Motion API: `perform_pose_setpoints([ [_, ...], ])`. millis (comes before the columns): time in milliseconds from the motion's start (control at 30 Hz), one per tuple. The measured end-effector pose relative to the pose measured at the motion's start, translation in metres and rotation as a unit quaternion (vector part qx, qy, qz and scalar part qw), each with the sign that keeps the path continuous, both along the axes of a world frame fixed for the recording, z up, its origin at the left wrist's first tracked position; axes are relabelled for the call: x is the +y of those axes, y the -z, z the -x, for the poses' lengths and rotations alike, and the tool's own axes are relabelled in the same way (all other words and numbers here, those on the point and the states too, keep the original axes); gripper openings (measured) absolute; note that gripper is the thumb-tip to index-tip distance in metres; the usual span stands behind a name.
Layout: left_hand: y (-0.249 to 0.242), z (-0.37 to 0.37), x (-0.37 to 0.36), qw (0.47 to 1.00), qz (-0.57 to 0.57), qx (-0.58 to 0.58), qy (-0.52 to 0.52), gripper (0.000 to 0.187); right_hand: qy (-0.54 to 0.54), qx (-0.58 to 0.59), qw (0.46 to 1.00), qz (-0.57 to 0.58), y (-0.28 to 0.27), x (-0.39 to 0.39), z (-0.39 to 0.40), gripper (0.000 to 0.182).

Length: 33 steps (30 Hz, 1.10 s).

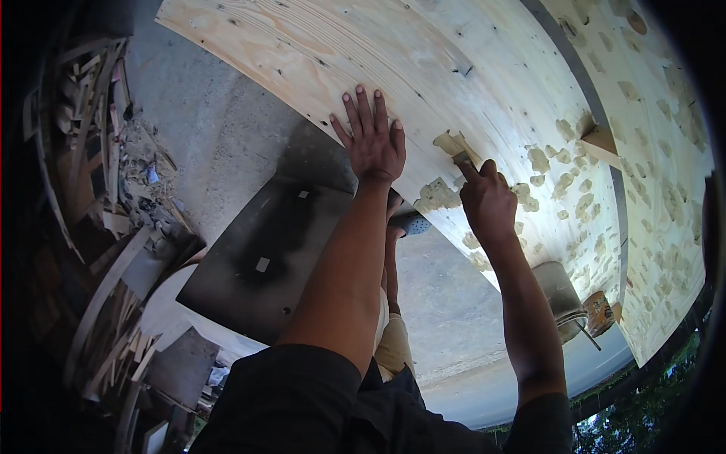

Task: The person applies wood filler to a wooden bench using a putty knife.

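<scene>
My left hand (372, 147) lies flat near the edge of a pale wooden board (295, 45), its fingers spread. In my right hand (490, 203) is a putty knife (463, 160), its blade down at the board's surface with beige filler (451, 141) by its tip. The fist hides most of the handle. Dried-looking patches of filler (538, 159) dot the board around and to the right of this hand. A larger smear (436, 195) sits just left of it, close to the board's near edge.
A second patched board (665, 197) stands along the right, with a wood block (603, 142) at the gap. A metal bucket (554, 291) and a rusty can (598, 313) are below. Scrap wood (91, 129) is piled left; a dark panel (242, 257) lies nearer.
</scene>
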State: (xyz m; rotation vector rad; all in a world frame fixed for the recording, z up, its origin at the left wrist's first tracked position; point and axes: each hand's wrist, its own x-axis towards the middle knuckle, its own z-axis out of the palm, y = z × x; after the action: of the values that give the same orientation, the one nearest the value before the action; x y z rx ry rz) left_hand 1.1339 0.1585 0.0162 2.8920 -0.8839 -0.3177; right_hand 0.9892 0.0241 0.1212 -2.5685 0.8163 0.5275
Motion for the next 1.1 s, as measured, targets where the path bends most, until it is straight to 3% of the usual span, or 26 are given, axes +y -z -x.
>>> perform_pose_setpoints([
  [200, -0.002, -0.013, 0.008, 0.997, 0.064, 0.030, 0.006, 0.060, 0.022, -0.020, 0.999, -0.019, -0.018, -0.004, -0.014, 0.034],
  [367, 0.009, -0.086, 0.032, 0.975, 0.117, -0.044, -0.182, 0.057, -0.015, -0.068, 0.997, -0.027, -0.007, 0.017, -0.062, 0.033],
  [600, 0.020, -0.102, 0.027, 0.977, 0.100, -0.054, -0.181, 0.063, -0.096, -0.084, 0.992, 0.018, 0.031, 0.034, -0.118, 0.027],
  [833, 0.022, -0.104, 0.027, 0.977, 0.090, -0.051, -0.184, 0.068, -0.132, -0.035, 0.990, 0.025, 0.024, 0.026, -0.077, 0.031],
  [1100, 0.026, -0.103, 0.028, 0.976, 0.102, -0.045, -0.185, 0.070, -0.092, 0.022, 0.995, 0.014, 0.018, 0.017, 0.010, 0.037],
])
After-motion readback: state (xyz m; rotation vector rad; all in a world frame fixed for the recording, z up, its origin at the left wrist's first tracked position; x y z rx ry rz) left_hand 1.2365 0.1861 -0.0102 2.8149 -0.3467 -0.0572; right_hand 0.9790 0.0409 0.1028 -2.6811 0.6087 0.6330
